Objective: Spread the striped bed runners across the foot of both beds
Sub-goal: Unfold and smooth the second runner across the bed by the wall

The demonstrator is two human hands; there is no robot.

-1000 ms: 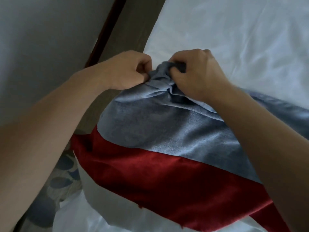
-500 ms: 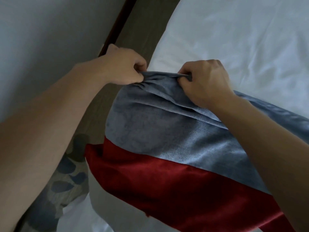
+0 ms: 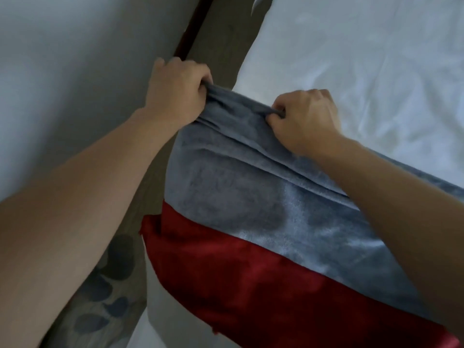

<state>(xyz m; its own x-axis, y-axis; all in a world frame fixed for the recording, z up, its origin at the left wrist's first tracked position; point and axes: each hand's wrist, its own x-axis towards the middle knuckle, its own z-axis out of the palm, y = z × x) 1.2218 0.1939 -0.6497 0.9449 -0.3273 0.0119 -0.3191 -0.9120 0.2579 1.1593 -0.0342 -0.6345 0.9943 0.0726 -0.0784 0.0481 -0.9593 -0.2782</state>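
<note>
A bed runner [image 3: 251, 209] with a grey-blue stripe and a red stripe lies over the corner of a bed with a white sheet [image 3: 364, 71]. My left hand [image 3: 175, 94] grips the far grey corner of the runner, just past the bed's left side. My right hand [image 3: 303, 121] pinches the same far edge a short way to the right, over the sheet. The edge runs taut between the two hands, with folds below it. The runner's right part passes under my right forearm and out of view.
A pale wall [image 3: 75, 71] with a dark baseboard [image 3: 193, 28] runs close along the bed's left side. A narrow strip of brown floor [image 3: 226, 33] lies between them. A patterned carpet [image 3: 105, 297] with dark leaf shapes shows at lower left.
Both hands have drawn apart along the grey edge, the left going left and away, so the bunched fabric now stretches wider and flatter over the bed corner.
</note>
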